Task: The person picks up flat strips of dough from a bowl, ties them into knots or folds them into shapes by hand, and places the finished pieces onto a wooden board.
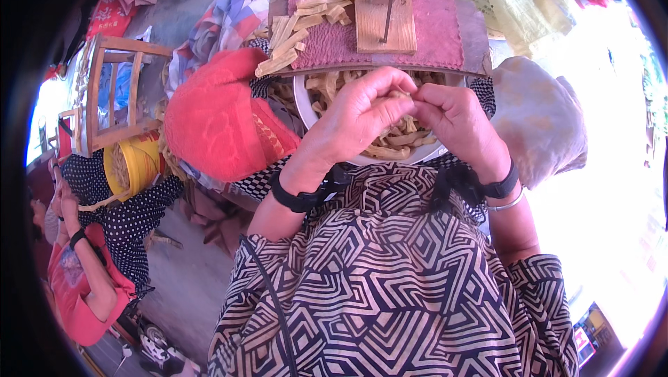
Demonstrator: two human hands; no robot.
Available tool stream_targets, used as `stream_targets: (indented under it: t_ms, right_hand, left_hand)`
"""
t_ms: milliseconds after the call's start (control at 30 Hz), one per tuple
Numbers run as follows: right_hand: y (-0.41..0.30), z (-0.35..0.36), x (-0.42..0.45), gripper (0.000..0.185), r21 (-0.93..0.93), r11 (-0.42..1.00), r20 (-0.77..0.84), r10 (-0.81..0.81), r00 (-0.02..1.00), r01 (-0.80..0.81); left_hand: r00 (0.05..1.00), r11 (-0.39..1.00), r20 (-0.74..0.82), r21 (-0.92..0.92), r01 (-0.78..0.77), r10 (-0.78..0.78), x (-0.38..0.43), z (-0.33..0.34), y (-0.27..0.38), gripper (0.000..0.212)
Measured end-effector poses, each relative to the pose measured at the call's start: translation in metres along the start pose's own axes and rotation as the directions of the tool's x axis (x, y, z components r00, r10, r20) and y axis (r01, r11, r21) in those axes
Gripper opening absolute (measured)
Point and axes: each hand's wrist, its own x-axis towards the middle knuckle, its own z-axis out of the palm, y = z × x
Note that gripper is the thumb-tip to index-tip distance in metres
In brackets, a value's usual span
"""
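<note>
My left hand [360, 116] and my right hand [454, 121] meet fingertip to fingertip over a white basin [301, 97] of pale yellow-brown strips [391, 150]. Between the left fingers shows a bit of a pale strip; its rest is hidden by the fingers. The right thumb and forefinger pinch at the same spot. Just beyond the basin lies a board [477, 56] with a pink cloth [438, 27]. On it stands a wooden block [386, 22] with a slanting thin metal rod. More strips [292, 37] are piled at the board's left end.
A red cloth [224, 121] covers something left of the basin; a pale cloth [537, 116] bulges at the right. Further left, a wooden chair [94, 95] stands near a yellow bucket [136, 163] of strips, beside another person in red. Pale sacks [522, 1] lie at the upper right.
</note>
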Motion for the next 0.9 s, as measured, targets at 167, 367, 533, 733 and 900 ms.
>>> stream_targets:
  t_ms: [167,367,533,733,900]
  right_hand:
    - [-0.014,-0.008,-0.006,0.016,0.193,0.981,0.004,-0.034,0.999,0.033]
    - [-0.013,0.016,-0.004,0.013,0.284,0.952,0.057,0.1,0.993,-0.112]
    - [-0.002,0.029,0.003,0.009,0.059,0.998,0.111,0.006,0.994,-0.013]
    - [0.029,0.041,0.022,0.013,-0.116,0.991,0.254,-0.031,0.967,0.062]
    - [0.044,0.076,0.049,0.016,-0.466,0.694,0.423,-0.371,0.827,0.549]
  left_hand:
    - [1.0,0.993,-0.005,-0.115,-0.018,0.018,-0.034,0.009,0.052,0.009]
    - [0.531,0.485,0.112,-0.595,-0.642,0.84,-0.075,0.05,0.126,0.012]
    - [0.522,0.35,-0.15,-0.585,-0.731,0.839,-0.075,0.06,0.115,0.011]
    - [0.729,0.517,-0.116,-0.631,-0.579,0.675,-0.088,0.044,0.1,0.012]
    - [0.813,0.714,0.101,-0.549,-0.435,0.573,-0.077,0.007,0.081,0.006]
